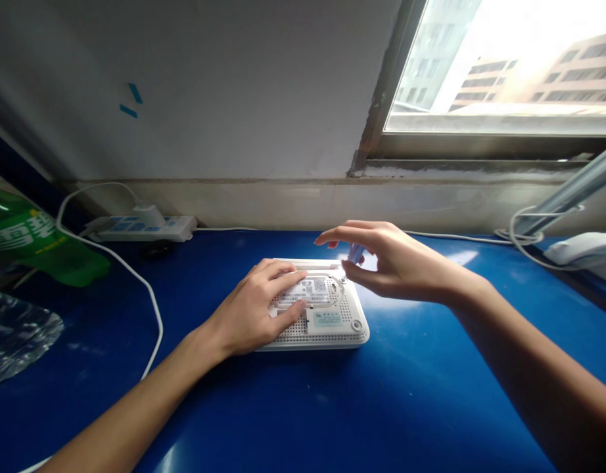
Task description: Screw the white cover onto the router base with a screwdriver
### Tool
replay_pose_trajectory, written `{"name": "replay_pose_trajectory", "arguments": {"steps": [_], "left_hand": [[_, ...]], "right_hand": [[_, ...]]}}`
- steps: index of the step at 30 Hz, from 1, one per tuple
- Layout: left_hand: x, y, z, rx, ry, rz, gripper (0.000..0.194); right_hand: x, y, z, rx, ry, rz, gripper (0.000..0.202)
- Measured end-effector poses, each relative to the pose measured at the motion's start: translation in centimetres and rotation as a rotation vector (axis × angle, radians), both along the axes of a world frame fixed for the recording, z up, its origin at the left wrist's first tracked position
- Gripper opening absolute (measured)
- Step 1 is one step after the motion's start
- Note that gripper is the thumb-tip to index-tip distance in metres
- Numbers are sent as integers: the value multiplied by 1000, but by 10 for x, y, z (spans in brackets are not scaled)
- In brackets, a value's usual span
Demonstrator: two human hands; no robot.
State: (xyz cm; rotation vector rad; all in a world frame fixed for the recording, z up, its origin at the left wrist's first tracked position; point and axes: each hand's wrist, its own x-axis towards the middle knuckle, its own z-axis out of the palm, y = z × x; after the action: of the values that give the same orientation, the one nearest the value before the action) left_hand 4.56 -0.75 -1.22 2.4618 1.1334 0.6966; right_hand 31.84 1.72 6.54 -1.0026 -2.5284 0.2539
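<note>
A white perforated plastic device (332, 338) with printed labels lies flat on the blue table (303, 407). My left hand (256, 305) rests over the device's left part, fingers spread across its surface near the label. Above the device's far right corner is my right hand (382, 259), which holds a small bluish-purple object (355, 253) between thumb and fingers. Much of that object is hidden by the fingers. Its lower end is close to a round hole in the corner; whether they touch is unclear.
A green bottle (41, 240) and a clear bottle (20, 335) are at the left. Behind them is a power strip (172, 228) with a white cable (140, 279) trailing forward. A metal pole (572, 190) with coiled cable stands at the right, beneath a window.
</note>
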Motion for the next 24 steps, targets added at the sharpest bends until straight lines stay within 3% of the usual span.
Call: {"name": "replay_pose_trajectory", "arguments": {"steps": [2,4,9,13,15,20,24], "left_hand": [[-1,0,0,3,2,-5,52],[-1,1,0,9,-3,-12,51],[-1,2,-1,35,-23,-34,48],[-1,3,-3,57,-40,-35,46],[-2,5,-4,63,-49,-44,45],[-3,7,-6,75,-76,-82,42],[-1,6,-5,58,-66,-44,42]], "right_hand": [[0,1,-1,-1,-10,-51,22],[0,3,-3,-12,-1,-64,21],[1,1,-1,-23,36,24,58],[0,1,0,-16,9,-35,27],[0,2,-1,-35,16,-52,24],[3,1,1,-78,19,5,51],[4,1,3,-66,-10,-32,25]]}}
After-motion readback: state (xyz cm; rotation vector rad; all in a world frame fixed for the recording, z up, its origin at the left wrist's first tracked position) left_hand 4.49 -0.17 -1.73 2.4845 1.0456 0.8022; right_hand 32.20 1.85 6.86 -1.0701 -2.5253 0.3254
